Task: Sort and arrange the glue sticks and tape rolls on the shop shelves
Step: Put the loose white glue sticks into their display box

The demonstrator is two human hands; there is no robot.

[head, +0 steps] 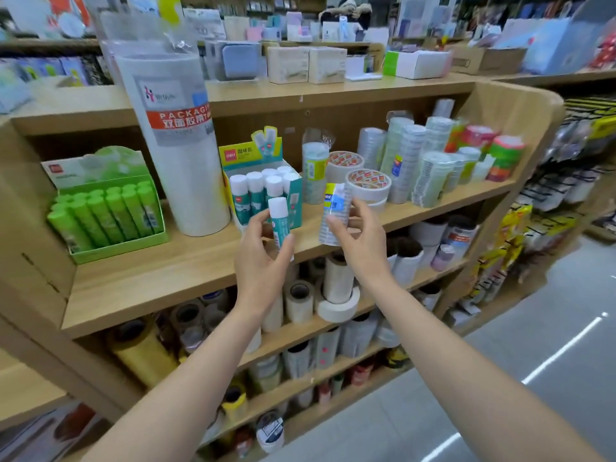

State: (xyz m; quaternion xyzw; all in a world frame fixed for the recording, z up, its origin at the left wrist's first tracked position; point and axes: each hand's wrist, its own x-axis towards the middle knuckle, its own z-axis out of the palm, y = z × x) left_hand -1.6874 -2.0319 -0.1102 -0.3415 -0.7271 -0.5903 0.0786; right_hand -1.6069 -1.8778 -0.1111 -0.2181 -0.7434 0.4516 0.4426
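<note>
Head view: both hands are raised in front of the middle wooden shelf (160, 288) of a shop rack. The left hand (260, 261) pinches 1 white-capped glue stick (278, 221) with a teal label between thumb and fingers, holding it upright just in front of the teal display box (293, 198), which holds more sticks of the same kind standing in rows. The right hand (361, 245) grips a wrapped sleeve of small clear tape rolls (333, 215) with a blue and yellow label near its top, fingers curled around its lower half. It is held upright above the shelf's front edge, just beside the glue stick.

On the shelf to the left sits a green display box (116, 243) filled with leaning green glue sticks (100, 215). Between the 2 boxes stands a tall wrapped pack of white double-sided tape (186, 181) with a red label band. Behind the right hand lie stacked masking tape rolls (368, 183), and farther right stand many wrapped stacks of clear tape (430, 175), then red and green rolls (505, 158) at the shelf's end. The shelves below carry larger tape rolls (336, 295), some standing, some lying.
</note>
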